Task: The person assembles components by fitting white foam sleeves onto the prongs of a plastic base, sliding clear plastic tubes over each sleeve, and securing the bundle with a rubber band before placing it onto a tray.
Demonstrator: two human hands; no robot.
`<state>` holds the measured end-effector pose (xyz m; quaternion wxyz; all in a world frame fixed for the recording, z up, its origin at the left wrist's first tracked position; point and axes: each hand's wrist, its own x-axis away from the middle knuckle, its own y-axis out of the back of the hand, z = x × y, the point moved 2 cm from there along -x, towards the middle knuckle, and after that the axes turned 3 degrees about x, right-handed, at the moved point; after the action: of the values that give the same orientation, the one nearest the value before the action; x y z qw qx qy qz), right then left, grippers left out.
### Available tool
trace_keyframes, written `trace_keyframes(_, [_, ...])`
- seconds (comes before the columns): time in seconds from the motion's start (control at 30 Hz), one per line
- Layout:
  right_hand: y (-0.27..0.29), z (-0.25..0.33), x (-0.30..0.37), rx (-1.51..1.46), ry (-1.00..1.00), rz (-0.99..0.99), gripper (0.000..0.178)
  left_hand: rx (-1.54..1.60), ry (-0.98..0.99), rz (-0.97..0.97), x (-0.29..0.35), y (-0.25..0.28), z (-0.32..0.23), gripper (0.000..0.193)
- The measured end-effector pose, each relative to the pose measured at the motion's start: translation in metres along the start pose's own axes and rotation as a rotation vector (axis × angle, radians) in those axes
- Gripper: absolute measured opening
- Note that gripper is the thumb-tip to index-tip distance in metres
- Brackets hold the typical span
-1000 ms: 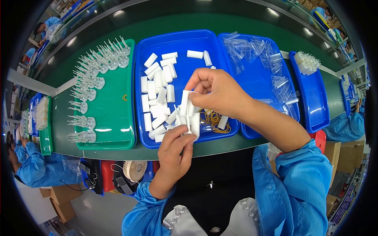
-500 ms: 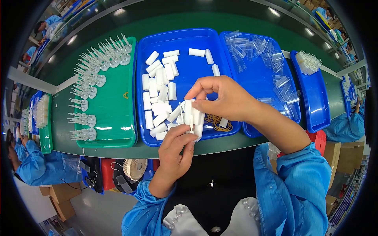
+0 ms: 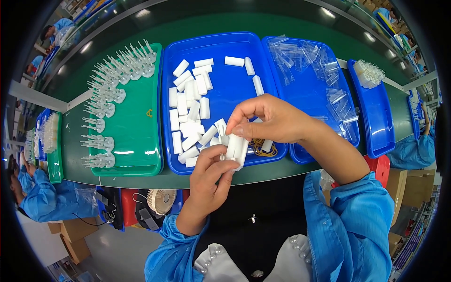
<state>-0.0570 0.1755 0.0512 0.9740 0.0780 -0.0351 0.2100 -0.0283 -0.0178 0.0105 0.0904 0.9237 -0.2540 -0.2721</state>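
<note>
My left hand (image 3: 210, 175) is closed around the lower end of a white plastic piece (image 3: 238, 149), held above the near edge of the middle blue tray (image 3: 235, 89). At its upper end, the thumb and fingers of my right hand (image 3: 272, 121) pinch the same piece. Thin white prongs stick up beside it, between the two hands; how they join is partly hidden by my fingers. Behind my left hand, several short white half-round blocks (image 3: 193, 110) lie loose in the tray. Tan rubber bands (image 3: 263, 149) are bunched below my right hand.
At left, a green tray (image 3: 136, 131) bears white pronged pieces in a curved row. To the right, another blue tray (image 3: 307, 101) has clear plastic pieces, and a narrow blue tray (image 3: 379, 127) holds a white pronged bundle. A small fan (image 3: 161, 201) sits below the table edge.
The white piece has turned between my hands, now showing a broad smooth face. My right hand has shifted slightly right and down; my left hand stays nearly in place.
</note>
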Motion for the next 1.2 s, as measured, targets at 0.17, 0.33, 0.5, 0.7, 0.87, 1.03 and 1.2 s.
trace_keyframes(0.17, [0.003,-0.003,-0.001,0.072,0.118,0.055,0.015,0.023,-0.076,-0.018,0.002,0.000,0.006,0.028])
trace_keyframes(0.33, [0.000,-0.004,0.001,0.193,0.135,0.148,0.017,0.136,0.091,-0.081,0.006,0.002,0.011,0.034])
trace_keyframes(0.5, [-0.011,-0.005,0.003,0.126,0.104,0.127,0.017,0.193,0.084,-0.032,0.007,0.003,0.013,0.034])
trace_keyframes(0.7, [-0.003,0.007,0.002,0.226,0.220,0.123,0.019,0.283,-0.004,-0.001,0.007,0.006,0.015,0.027])
trace_keyframes(0.87, [0.045,0.016,-0.035,0.684,0.142,-0.243,0.026,0.230,-0.076,-0.055,0.007,0.008,0.017,0.025])
trace_keyframes(1.03, [0.079,-0.014,-0.088,1.300,-0.031,-0.374,0.035,0.083,-0.094,-0.078,0.007,0.006,0.011,0.024])
trace_keyframes(1.2, [0.066,-0.024,-0.110,1.503,-0.082,-0.244,0.037,0.063,-0.066,-0.088,0.010,0.008,0.013,0.025])
